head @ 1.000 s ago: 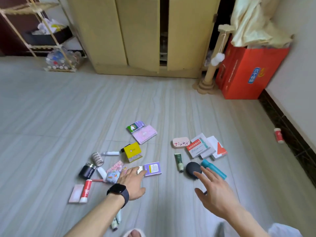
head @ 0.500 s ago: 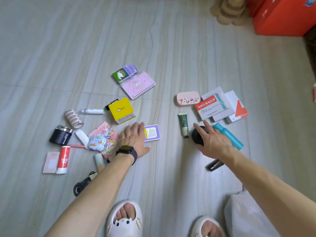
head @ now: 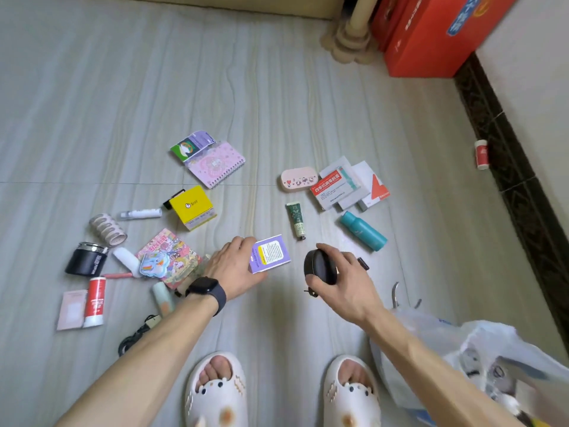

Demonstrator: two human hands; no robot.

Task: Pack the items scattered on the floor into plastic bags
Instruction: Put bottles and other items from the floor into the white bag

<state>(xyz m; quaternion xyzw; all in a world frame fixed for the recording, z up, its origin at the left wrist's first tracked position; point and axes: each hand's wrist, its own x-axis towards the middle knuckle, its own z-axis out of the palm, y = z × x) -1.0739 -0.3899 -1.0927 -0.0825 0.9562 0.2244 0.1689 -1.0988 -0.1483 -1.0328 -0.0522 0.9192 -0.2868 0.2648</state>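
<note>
1. Purple on its face, the small box is held by the left hand, fingers and thumb curled round its left edge. Whether it has cleared the floor I cannot tell.
2. The right hand grips a black round case on edge, thumb under it and fingers over the top, lifted off the floor.
3. My judgement is that this is the pick-up step, one item per hand, with neither item bagged yet.
4. The plastic bag lies crumpled behind the right hand, under and beside that forearm. A few things show through it, but its mouth is not plainly visible.
5. The next move calls for drawing the right hand back to the bag and finding the opening. With both hands full, the case probably has to drop in first, which frees that hand to hold the mouth wide for the box.
6. Plenty is left to pack:
   - Beyond the right hand lie a green tube and a teal bottle, with the medicine boxes farther out.
   - Just left of the left hand lies a sticker pack, and a yellow box sits beyond it.
</note>
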